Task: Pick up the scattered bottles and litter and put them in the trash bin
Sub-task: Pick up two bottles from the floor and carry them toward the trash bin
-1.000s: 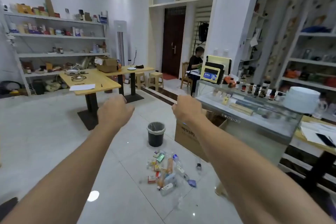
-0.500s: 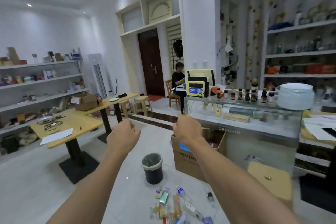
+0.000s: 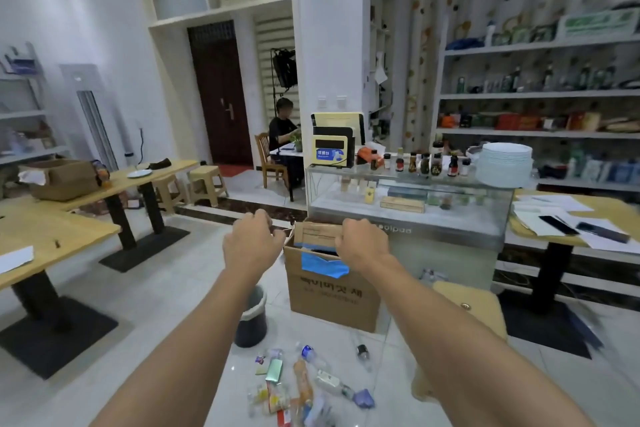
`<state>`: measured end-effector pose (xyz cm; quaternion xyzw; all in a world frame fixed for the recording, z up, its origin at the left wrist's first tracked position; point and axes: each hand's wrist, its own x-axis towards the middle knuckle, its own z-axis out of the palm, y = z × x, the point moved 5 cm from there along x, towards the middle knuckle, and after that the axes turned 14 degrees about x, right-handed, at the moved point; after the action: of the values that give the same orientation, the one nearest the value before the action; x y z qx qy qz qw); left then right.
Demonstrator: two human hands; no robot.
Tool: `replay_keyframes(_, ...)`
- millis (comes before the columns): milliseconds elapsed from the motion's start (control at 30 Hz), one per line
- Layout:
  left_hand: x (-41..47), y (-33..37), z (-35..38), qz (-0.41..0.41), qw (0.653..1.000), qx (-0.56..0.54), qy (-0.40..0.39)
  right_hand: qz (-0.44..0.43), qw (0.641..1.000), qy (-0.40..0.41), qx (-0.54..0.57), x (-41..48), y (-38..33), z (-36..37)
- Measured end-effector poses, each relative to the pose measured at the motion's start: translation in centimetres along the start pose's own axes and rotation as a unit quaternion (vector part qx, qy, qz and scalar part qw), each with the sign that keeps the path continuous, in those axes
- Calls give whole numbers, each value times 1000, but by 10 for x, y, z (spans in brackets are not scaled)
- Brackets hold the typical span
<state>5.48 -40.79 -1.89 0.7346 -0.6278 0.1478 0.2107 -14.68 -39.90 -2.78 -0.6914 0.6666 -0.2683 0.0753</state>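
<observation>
Both my arms reach straight out at chest height, backs of the hands toward me. My left hand [image 3: 252,246] and my right hand [image 3: 363,248] have their fingers curled and hold nothing. Far below them on the tiled floor lies the litter pile [image 3: 298,386]: several plastic bottles, small cartons and wrappers. A small dark bottle [image 3: 362,352] lies apart to its right. The dark trash bin [image 3: 254,321] with a pale liner stands just behind the pile, partly hidden by my left forearm.
An open cardboard box [image 3: 332,291] stands right of the bin, against a glass display counter [image 3: 408,215]. A yellow stool [image 3: 465,308] is at the right. Wooden tables [image 3: 52,236] stand at the left. A person sits at a desk by the door.
The view has swung up and to the right and moved nearer the bin and box. Both hands stay stretched out in front, curled and holding nothing.
</observation>
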Motion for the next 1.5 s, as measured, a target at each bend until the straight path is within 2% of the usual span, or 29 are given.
replay_keyframes(200, 34, -121, 9, 30, 999, -10, -20, 66, 997, -20, -16, 5, -86, 67)
replay_keyframes(333, 70, -220, 13, -34, 998, -27, -40, 81, 997, -6, -16, 12, -147, 97)
replay_keyframes(433, 90, -261, 32, -57, 996, -24, -57, 93, 995, 7, -19, 17, -171, 113)
replay_keyframes(600, 110, -246, 67, -8, 993, -69, -95, 119, 992, 26, -44, 33, -175, 127)
replay_keyframes(767, 139, -202, 114, 32, 969, -200, -138, 155, 985, 64, -47, 68, -150, 157)
replay_keyframes(900, 167, -179, 152, 93, 972, -170, -136, 188, 979, 73, -20, 100, -129, 190)
replay_keyframes(1167, 246, -165, 205, 144, 975, -122, -120, 227, 970, 91, 12, 172, -114, 223)
replay_keyframes(1500, 276, -173, 277, 192, 952, -146, -187, 285, 955, 78, -25, 203, -112, 272)
